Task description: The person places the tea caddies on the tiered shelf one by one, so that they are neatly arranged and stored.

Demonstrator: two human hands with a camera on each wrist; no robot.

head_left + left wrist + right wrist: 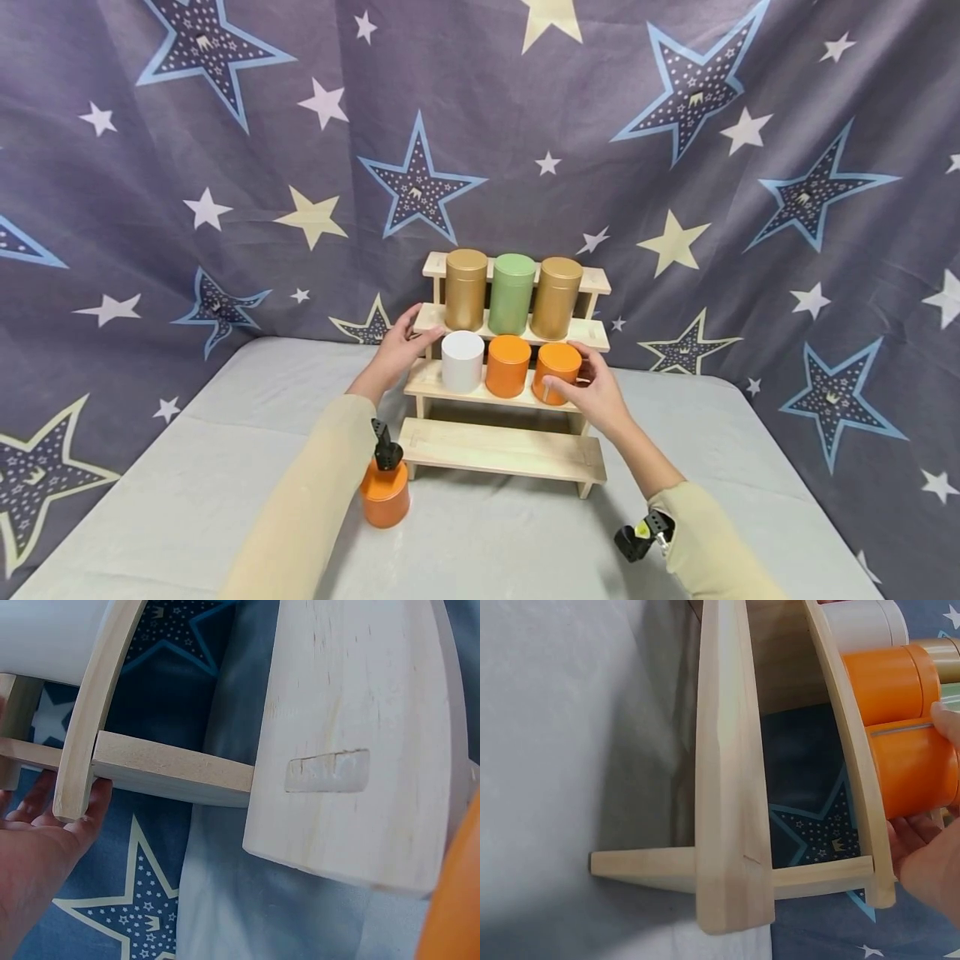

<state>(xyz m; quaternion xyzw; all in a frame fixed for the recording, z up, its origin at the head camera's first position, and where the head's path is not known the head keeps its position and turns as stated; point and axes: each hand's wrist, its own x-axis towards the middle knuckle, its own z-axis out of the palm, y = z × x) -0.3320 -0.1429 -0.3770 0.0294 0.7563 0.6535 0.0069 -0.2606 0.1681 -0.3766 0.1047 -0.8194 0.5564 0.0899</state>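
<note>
A four-step wooden display stand (502, 450) bears several round tins. At its left end, my left hand (397, 346) grips the end of the second step from the top, thumb and fingers on either side of the plank in the left wrist view. My right hand (602, 398) holds the right-hand orange tin (557, 362) on the step below, thumb across its front and fingers round its right side. Beside that tin, on the same step, stand another orange tin (507, 367) and a white tin (462, 362). The right wrist view shows the held orange tin (915, 769) at the plank's edge.
Two tall gold tins (466, 292) flank a green tin (513, 296) on the second step. One more orange tin (386, 502) stands on the grey cloth-covered table (480, 550), by the left forearm. A star-patterned curtain (525, 200) hangs close behind the stand.
</note>
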